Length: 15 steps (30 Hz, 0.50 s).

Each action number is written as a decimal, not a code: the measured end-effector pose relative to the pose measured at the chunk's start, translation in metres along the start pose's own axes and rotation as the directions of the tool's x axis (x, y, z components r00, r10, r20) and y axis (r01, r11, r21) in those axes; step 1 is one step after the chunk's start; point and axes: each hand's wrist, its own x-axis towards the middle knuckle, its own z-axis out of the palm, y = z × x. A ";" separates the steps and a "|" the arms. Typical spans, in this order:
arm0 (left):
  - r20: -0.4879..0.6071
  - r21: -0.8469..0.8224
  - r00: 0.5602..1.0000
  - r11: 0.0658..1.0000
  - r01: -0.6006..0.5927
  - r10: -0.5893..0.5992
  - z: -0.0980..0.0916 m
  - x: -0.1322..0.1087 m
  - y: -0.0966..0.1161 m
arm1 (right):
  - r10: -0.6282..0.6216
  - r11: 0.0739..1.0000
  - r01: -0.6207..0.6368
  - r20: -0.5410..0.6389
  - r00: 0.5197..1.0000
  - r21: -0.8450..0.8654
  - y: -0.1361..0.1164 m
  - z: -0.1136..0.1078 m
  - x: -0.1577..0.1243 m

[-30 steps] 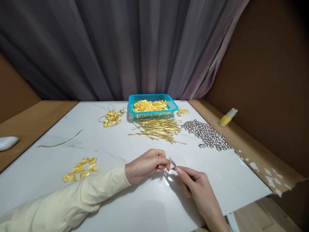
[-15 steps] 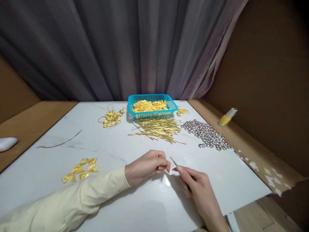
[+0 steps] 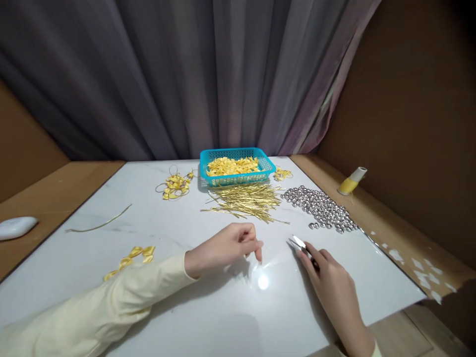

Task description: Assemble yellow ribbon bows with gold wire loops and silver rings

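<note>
My right hand (image 3: 330, 282) grips a pair of small scissors (image 3: 298, 243). Their pale blades point up and left, a little apart, and a dark part shows between my fingers. My left hand (image 3: 238, 243) hangs over the middle of the table with thumb and fingers pinched together. Whatever it may hold is too small to make out. Several yellow satin bows (image 3: 148, 254) lie beyond my left forearm, partly covered by the sleeve. Past my hands is a pile of gold wire ties (image 3: 249, 201).
A blue basket (image 3: 238, 180) of yellow bows stands at the back. Bows with looped cords (image 3: 176, 186) lie left of it, more bows (image 3: 282, 173) right. Silver beads (image 3: 323, 208) spread at right, near a yellow thread spool (image 3: 351, 181). A single cord (image 3: 100, 225) lies left.
My right hand has moved right, away from my left, and the scissor blades now show apart. My left hand stays pinched in nearly the same place. The view has shifted slightly.
</note>
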 end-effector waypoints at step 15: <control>0.173 0.173 0.948 0.939 -0.298 0.268 -0.002 0.031 0.066 | -0.170 0.980 0.172 -0.023 0.985 0.099 -0.011 -0.010 0.007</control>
